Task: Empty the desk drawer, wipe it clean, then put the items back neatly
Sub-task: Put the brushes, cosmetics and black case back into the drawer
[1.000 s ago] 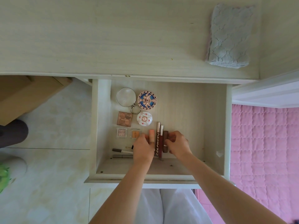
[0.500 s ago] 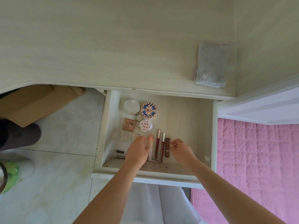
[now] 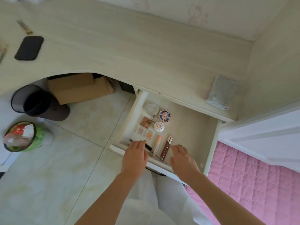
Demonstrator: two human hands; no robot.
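Pale wood is showing inside the open drawer, where the cosmetics are lying in rows on its left part: round compacts, small square palettes, lip tubes. The left hand and right hand are hovering over the front edge, fingers relaxed and holding nothing. A grey cloth is lying on the worktop.
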